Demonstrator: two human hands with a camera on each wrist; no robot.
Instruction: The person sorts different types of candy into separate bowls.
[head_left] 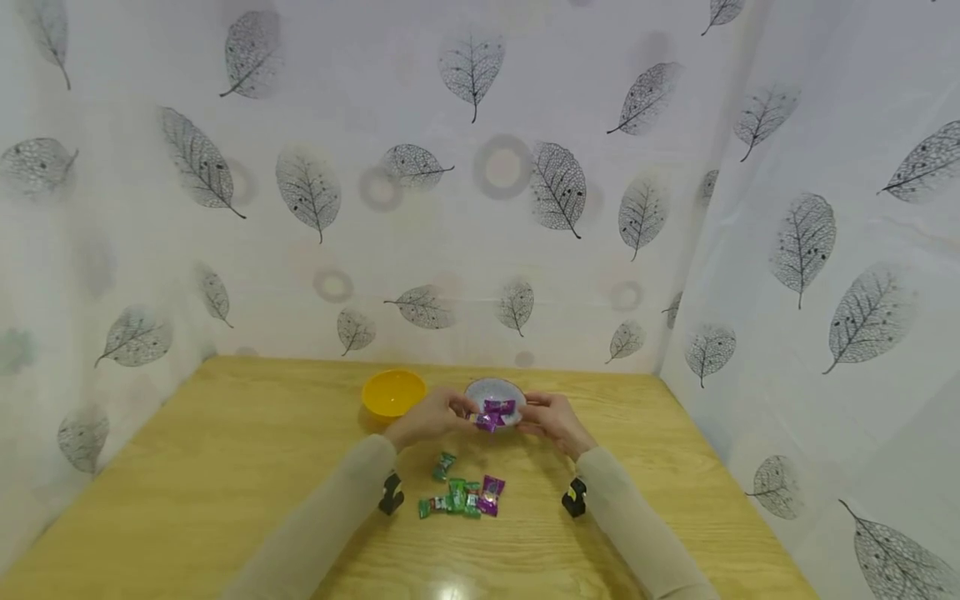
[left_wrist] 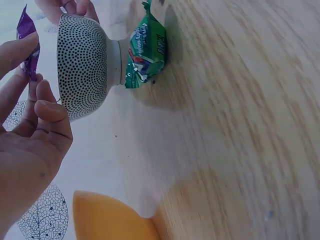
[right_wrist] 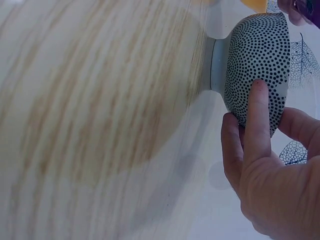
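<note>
Purple-wrapped sweet (left_wrist: 25, 24) pinched in the left hand (head_left: 431, 417), just above the spotted bowl (left_wrist: 82, 65).
Left fingers cover part of the wrapper; the right hand (head_left: 557, 419) grips the bowl's right side, its fingers hiding some dots. More purple sweets (head_left: 500, 407) lie inside, their count hard to make out. Near on the bench (head_left: 300, 442), green sweets (head_left: 457, 495) lie beside another purple one (head_left: 491, 496). Left of the spotted bowl, an orange bowl (head_left: 393, 393) is cut off in the left wrist view.
</note>
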